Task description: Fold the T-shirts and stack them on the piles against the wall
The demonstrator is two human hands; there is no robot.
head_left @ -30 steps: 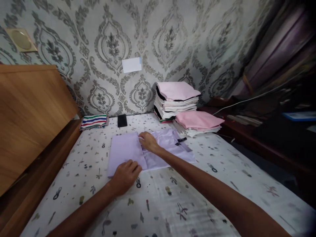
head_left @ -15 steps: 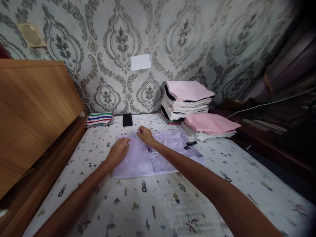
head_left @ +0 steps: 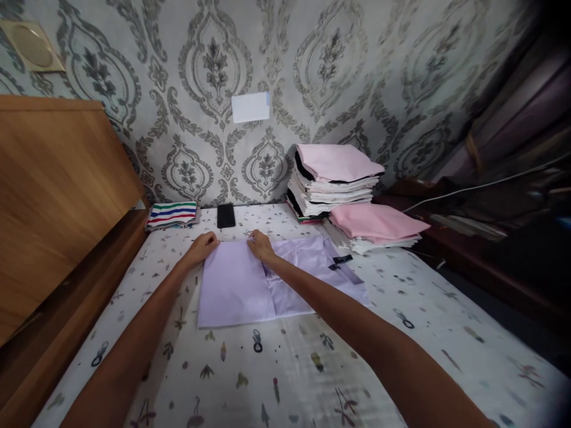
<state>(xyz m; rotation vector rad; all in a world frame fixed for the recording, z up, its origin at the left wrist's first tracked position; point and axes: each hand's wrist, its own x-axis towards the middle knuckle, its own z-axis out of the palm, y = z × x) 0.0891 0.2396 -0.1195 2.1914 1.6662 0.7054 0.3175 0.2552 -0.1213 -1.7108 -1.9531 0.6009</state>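
A lilac garment [head_left: 236, 291] lies folded on the patterned white sheet, its left panel doubled over toward the middle. Black tags [head_left: 342, 260] show near its right end. My left hand [head_left: 203, 246] pinches the far left corner of the cloth. At the far edge, near the middle, my right hand [head_left: 260, 244] grips the same garment between thumb and fingers. My right forearm crosses over the garment's right half and hides part of it.
Behind to the right stand a tall stack of folded clothes [head_left: 336, 163] and a lower pile topped with a pink garment [head_left: 377, 223]. A black phone-like object [head_left: 226, 216] and folded striped cloth [head_left: 173, 214] lie by the wall. A wooden panel [head_left: 57, 208] borders the left.
My left hand has moved left and away from me, from above the cloth to its far left corner. The left panel looks smoother. My right hand keeps its grip at the far edge.
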